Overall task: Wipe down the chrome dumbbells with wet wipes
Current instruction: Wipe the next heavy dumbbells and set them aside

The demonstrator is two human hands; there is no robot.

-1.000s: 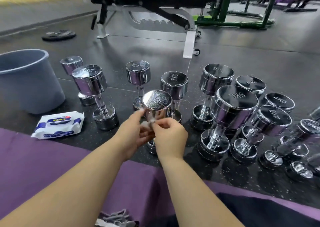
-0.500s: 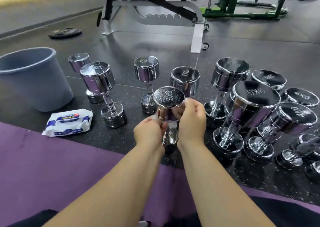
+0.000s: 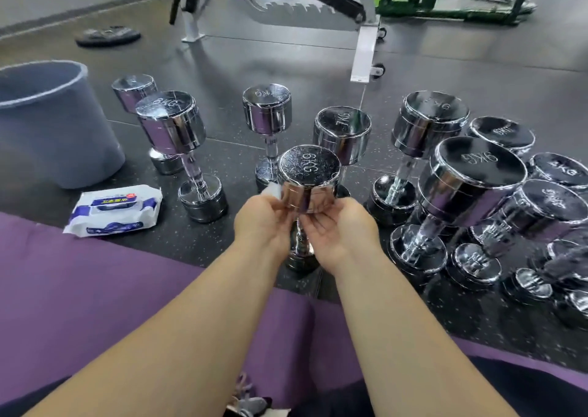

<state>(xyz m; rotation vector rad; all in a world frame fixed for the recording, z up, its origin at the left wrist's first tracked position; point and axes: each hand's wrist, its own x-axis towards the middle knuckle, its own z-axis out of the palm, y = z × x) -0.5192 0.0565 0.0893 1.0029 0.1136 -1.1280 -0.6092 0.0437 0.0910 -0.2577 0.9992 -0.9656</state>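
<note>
I see a purple mat (image 3: 95,289) across the near floor and a grey bin (image 3: 47,136) at far left. Chrome dumbbells (image 3: 471,178) stand on end on the dark floor past the mat, most of them crowded at right. The 6KG dumbbell (image 3: 308,175) stands upright just off the mat's edge, between both hands. A wipes pack (image 3: 114,210) lies to its left, near the bin. The right hand (image 3: 343,225) cups the top head's lower right side, fingers curled on it. The left hand (image 3: 264,222) pinches a white wipe (image 3: 273,190) against the head's left side.
</note>
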